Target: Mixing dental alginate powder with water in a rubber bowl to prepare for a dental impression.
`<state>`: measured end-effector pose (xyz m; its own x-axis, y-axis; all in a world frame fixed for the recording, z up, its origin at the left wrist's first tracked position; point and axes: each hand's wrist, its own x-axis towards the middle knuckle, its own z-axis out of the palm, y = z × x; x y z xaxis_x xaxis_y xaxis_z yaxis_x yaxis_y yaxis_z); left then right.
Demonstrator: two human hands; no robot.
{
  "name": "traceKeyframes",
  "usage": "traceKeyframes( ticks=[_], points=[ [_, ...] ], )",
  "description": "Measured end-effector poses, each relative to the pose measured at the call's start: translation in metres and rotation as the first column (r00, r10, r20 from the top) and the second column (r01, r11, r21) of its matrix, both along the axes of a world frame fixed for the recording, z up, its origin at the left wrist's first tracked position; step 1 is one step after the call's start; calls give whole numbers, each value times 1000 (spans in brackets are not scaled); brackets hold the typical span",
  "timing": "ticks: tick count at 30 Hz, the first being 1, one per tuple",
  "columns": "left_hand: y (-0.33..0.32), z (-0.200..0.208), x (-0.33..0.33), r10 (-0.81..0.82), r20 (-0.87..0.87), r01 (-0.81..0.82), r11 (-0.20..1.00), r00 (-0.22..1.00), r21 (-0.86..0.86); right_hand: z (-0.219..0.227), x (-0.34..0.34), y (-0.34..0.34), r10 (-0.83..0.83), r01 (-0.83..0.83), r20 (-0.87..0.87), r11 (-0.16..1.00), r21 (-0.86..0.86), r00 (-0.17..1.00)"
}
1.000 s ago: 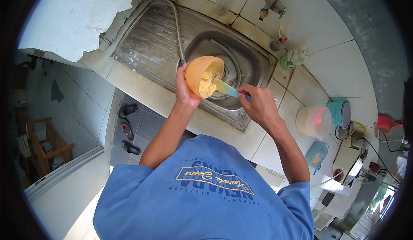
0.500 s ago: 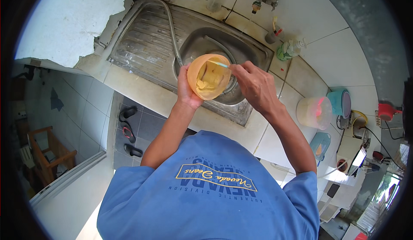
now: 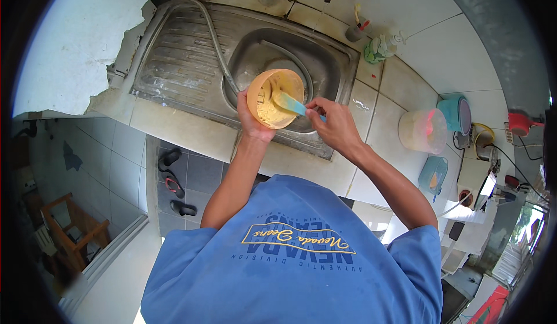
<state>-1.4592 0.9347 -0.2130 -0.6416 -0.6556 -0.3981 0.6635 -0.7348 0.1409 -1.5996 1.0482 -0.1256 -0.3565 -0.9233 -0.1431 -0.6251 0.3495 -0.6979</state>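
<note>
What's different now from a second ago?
The orange bowl has turned, showing more of its inside; the spatula has shifted leftward, from the bowl's right edge to across its opening. The left hand still holds the bowl, the right hand the spatula.

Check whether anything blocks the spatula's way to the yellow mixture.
Nothing visible does: the right hand holds the spatula with its blade inside the orange bowl, at the yellow mixture; the left hand grips the bowl's outside.

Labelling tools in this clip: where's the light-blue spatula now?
Head view, near the centre: the light-blue spatula is in the right hand, its blade inside the orange bowl that the left hand holds over the sink.
</note>
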Motion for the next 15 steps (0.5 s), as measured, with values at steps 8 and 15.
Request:
traceKeyframes(
  ticks=[8,15],
  points=[
    [-1,-13,-2,-71,2,71,996,998,-54,-11,6,0,-144,130,238,989,72,960],
    [4,-7,0,-94,58,95,995,994,-11,-16,-1,6,61,-66,-290,998,-8,955]
  ],
)
